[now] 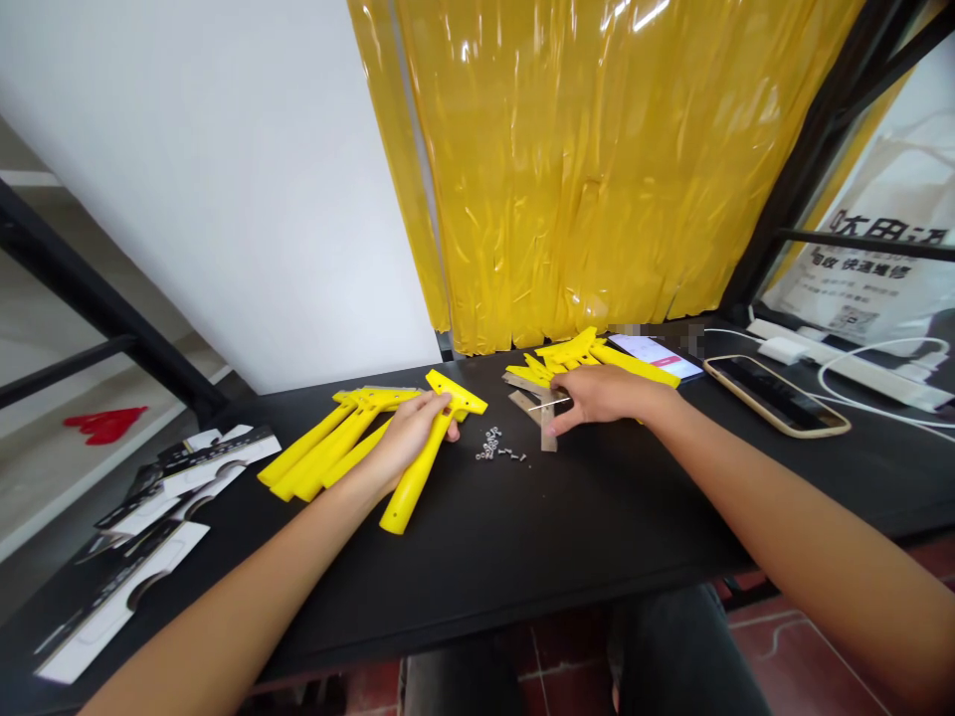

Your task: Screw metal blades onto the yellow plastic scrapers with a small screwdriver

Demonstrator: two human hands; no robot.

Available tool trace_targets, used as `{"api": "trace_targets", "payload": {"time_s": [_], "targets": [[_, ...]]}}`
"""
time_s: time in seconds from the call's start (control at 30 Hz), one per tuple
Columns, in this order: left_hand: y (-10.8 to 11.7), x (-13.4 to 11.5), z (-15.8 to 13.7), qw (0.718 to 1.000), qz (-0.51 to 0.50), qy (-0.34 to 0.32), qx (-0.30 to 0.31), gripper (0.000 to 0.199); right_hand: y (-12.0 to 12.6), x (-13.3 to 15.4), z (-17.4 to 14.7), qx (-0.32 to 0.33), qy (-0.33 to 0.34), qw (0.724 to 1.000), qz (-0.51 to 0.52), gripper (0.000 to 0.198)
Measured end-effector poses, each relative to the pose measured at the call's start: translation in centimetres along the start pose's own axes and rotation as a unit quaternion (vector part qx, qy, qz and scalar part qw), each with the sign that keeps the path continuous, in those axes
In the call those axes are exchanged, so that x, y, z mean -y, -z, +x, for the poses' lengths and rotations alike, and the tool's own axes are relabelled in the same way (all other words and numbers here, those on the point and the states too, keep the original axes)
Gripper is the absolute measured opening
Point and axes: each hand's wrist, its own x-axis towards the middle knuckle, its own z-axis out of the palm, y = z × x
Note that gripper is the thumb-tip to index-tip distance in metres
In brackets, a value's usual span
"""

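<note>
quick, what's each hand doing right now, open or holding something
Left hand: closed, holding a yellow T-shaped handle.
Right hand: thumb and fingers at a flat metal strip; firm grip cannot be told.

Mid-frame there are two hands (407,435) (597,391), at least five yellow handles (412,485), at least two metal strips (548,436), and uncountably bunched screws (490,446); at right, two phones (658,356) (776,395), one power strip (851,365).

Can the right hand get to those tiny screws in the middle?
Probably yes: the small screws lie uncovered on the black tabletop, close to the right hand, though that hand seems occupied with a metal blade.
</note>
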Motion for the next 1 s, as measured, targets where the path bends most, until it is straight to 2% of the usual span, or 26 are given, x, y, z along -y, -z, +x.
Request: {"api": "trace_targets", "payload": {"time_s": [0.2,0.37,0.5,0.6,0.7,0.8,0.93,1.0], "targets": [[-0.2,-0.3,-0.3,0.999,0.039,-0.003,-0.008,0.031,-0.5,2.0,-0.2,0.009,-0.009,0.999,-0.038,0.078],[-0.1,-0.1,-0.2,0.998,0.057,-0.01,-0.008,0.032,-1.1,1.5,0.3,0.003,-0.001,1.0,0.001,0.071],[-0.2,-0.1,-0.2,0.999,0.051,-0.008,-0.003,0.032,-1.8,0.4,1.3,0.003,0.0,0.996,0.086,0.072],[-0.2,-0.2,-0.2,0.999,0.05,-0.007,-0.002,0.032,-2.2,0.1,1.9,-0.029,0.006,0.982,0.188,0.061],[-0.1,-0.2,-0.2,0.998,0.068,-0.015,0.002,0.034,-2.4,0.7,2.3,-0.063,-0.001,0.948,0.313,0.045],[-0.1,-0.2,-0.2,0.997,0.073,-0.027,0.012,0.035,-2.0,1.7,2.1,-0.063,0.008,0.891,0.449,0.033],[-0.5,-0.5,-0.8,0.994,0.087,-0.05,0.051,0.035,-1.6,3.5,1.3,-0.071,0.056,0.807,0.584,0.034],[-0.9,-0.9,-1.4,0.992,0.088,-0.049,0.081,0.032,-1.7,4.7,0.8,-0.061,0.073,0.787,0.609,0.036]]}}
